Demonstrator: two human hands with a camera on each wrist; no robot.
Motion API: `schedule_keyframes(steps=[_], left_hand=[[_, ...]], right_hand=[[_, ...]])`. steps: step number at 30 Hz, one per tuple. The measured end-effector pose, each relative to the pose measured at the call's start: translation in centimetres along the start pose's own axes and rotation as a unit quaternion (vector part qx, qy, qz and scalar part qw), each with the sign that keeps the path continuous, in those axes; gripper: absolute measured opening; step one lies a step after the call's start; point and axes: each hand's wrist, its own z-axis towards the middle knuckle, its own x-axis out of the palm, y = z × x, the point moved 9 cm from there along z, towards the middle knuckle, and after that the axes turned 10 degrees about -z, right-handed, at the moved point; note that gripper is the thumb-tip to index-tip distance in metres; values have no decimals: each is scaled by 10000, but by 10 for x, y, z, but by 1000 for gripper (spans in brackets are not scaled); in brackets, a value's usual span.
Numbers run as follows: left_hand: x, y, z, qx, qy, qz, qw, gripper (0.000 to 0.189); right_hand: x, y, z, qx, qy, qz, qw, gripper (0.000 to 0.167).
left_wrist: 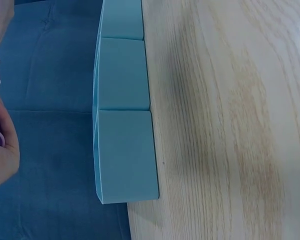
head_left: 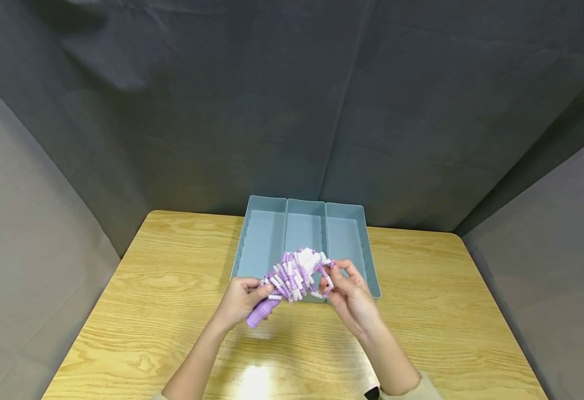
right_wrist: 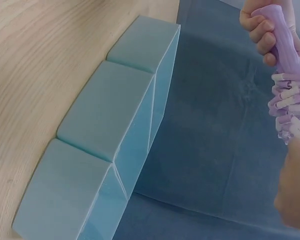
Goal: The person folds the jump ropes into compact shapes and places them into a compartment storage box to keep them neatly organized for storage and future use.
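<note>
A skipping rope with purple and white segments is bundled up above the table, in front of the tray. My left hand grips it by its purple handles, with the fingers wrapped round them in the right wrist view, where a handle tilts upward. Two round handle ends show beside the left hand in the left wrist view. On the bundle's other end, my right hand pinches a loop of the segmented cord between thumb and fingers.
Behind the rope stands a blue-grey tray made of three long compartments side by side, near the back of the wooden table. Dark cloth hangs behind the table, and lighter grey panels rise at both sides.
</note>
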Motion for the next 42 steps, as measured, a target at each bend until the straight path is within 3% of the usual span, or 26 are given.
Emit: schedule_keyframes(steps=[5,10,12,15,18,21,23,27,35,39,42], left_hand=[[4,-11,-3,142,71,92,9998,24],[9,-31,-7,255,22,695,9972,19],[8,-35,-7,281,-61,1037,9942,18],[4,-32,-6,343,-160,1419,9892,17],[-1,-21,-3,313,-173,1516,9878,18],[-6,-12,-1,288,-185,1575,9869,20],[-6,-12,-1,314,-166,1595,9866,21],[-4,-14,0,256,-188,1623,9862,17],[12,-42,-7,256,-92,1711,9849,16],[12,-43,-7,307,-117,1735,9843,16],[5,-28,-3,335,-180,1751,9838,17]], right_hand=[[3,-1,1,-38,59,-86,9999,22],[1,6,0,-375,-276,-1017,9937,16],[1,10,-1,-494,-346,-1447,9876,16],[3,17,0,-666,-231,-2079,9756,30],[7,21,0,-771,28,-2686,9601,44],[10,23,0,-821,180,-3169,9447,38],[9,23,-1,-824,138,-3280,9410,34],[5,23,-2,-855,-92,-3162,9448,31],[1,30,-4,-1507,-428,-3031,9400,20],[4,32,-6,-1678,-313,-2837,9436,21],[7,35,-8,-1772,-311,-2877,9407,22]])
